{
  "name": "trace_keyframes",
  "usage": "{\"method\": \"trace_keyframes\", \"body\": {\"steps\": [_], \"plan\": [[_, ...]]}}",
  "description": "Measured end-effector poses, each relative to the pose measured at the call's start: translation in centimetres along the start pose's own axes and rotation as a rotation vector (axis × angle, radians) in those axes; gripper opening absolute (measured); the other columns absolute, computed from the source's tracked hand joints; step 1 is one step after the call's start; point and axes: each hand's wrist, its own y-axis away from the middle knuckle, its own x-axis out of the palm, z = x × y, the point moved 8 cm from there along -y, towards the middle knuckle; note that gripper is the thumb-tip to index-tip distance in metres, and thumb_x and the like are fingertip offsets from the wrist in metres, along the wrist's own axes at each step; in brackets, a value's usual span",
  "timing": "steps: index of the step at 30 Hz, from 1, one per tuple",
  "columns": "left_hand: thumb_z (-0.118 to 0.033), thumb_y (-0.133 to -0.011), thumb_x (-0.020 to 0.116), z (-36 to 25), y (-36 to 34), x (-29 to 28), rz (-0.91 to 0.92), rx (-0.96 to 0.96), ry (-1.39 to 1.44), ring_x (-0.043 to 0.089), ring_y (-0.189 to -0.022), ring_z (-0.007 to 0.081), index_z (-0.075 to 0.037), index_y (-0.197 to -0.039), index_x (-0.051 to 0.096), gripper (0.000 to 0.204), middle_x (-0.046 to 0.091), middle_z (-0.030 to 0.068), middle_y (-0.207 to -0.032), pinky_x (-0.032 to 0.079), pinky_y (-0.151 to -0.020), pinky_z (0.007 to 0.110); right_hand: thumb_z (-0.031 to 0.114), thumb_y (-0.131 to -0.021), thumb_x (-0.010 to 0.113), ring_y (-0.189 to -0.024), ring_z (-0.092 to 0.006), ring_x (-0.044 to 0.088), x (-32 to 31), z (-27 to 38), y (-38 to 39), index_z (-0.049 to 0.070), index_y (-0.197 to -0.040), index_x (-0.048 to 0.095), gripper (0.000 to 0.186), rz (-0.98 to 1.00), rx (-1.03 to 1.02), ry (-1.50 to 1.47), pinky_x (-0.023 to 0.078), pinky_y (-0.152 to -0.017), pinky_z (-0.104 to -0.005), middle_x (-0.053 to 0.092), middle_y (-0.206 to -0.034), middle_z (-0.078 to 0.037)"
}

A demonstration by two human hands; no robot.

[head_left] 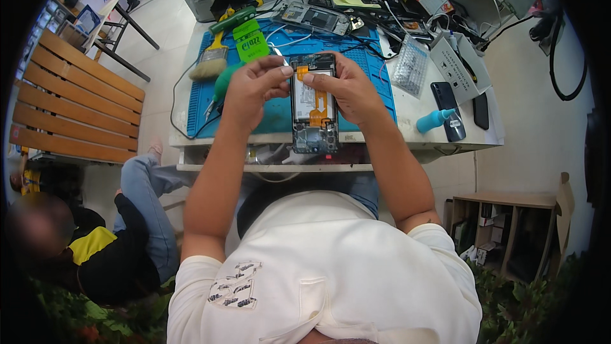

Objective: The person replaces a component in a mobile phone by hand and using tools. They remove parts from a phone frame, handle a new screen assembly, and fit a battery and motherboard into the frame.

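Observation:
An opened smartphone [314, 134] with its back off is held upright over the front edge of the blue work mat [270, 124]. Its white battery [305, 103] and an orange flex cable [321, 103] are exposed. My right hand [353, 89] grips the phone's upper right side, thumb lying across the cable. At the upper left side, my left hand [254, 89] has thumb and forefinger pinched together. A thin pale sliver shows by those fingertips; I cannot make out what it is. Left of that hand lie a brush [210, 63] and a green box [251, 42].
Beyond lies a disassembled phone [312, 18] amid cables and parts. On the right are a clear bubbled sheet [410, 67], a white box [439, 57], a blue bottle [433, 121] and a dark phone [444, 97]. Below me a drawer [273, 168] stands open. A person [121, 255] sits left.

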Motion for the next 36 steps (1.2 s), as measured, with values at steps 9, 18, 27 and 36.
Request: {"method": "trace_keyframes", "body": {"steps": [9,18,27,36], "plan": [[-0.011,-0.093,0.076,-0.9,0.5,-0.4,0.103,0.008,0.07,0.071,-0.083,0.0143,0.006,-0.119,0.069,0.032,0.074,0.0093,-0.099,0.059,-0.077,0.028,0.009,-0.091,0.08,-0.098,-0.013,0.069,0.4,0.7,0.8,0.0,-0.126,0.058,0.043,-0.026,-0.035,0.141,0.058,-0.089,-0.0299,0.072,-0.109,-0.008],[-0.006,-0.088,0.081,-0.2,0.1,-0.6,0.193,-0.012,0.125,0.071,-0.081,0.0156,0.003,-0.111,0.071,0.026,0.074,0.0089,-0.096,0.059,-0.071,0.029,0.014,-0.097,0.078,-0.094,-0.0072,0.066,2.0,1.4,1.3,0.001,-0.128,0.057,0.039,0.044,-0.086,0.301,0.055,-0.082,-0.025,0.072,-0.106,-0.004],[-0.008,-0.092,0.075,-0.6,0.2,-0.1,0.255,-0.037,0.248,0.07,-0.08,0.016,0.004,-0.112,0.07,0.024,0.074,0.0094,-0.095,0.059,-0.072,0.028,0.012,-0.099,0.075,-0.096,-0.0055,0.064,3.0,2.4,2.1,0.001,-0.129,0.056,0.037,0.047,-0.158,0.396,0.053,-0.083,-0.0237,0.071,-0.108,-0.003],[-0.002,-0.091,0.079,-3.4,1.1,-0.6,0.198,0.325,-0.111,0.072,-0.08,0.0136,0.004,-0.112,0.073,0.022,0.074,0.0094,-0.095,0.061,-0.072,0.026,0.012,-0.093,0.08,-0.092,-0.0097,0.067,2.0,1.3,1.6,0.0,-0.121,0.06,0.036,0.11,0.051,0.103,0.055,-0.081,-0.0269,0.072,-0.103,-0.005]]}}
